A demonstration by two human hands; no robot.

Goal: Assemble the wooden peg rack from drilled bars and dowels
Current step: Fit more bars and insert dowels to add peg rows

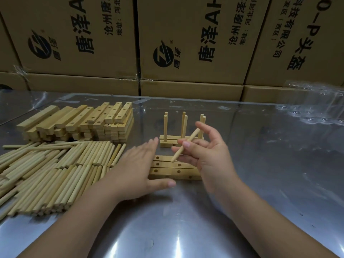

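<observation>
the right hand [206, 155] pinches a thin round pale wooden dowel [177, 155] in its fingertips. the stick leans, top end up and right, bottom end down and left, just above the flat pale wooden bars with round holes [175, 169]. these lie long-ways, side to side, mid shiny metal worktop [186, 229]. the left hand [141, 164], fingers straight, holds nothing by the bars' left end.
</observation>
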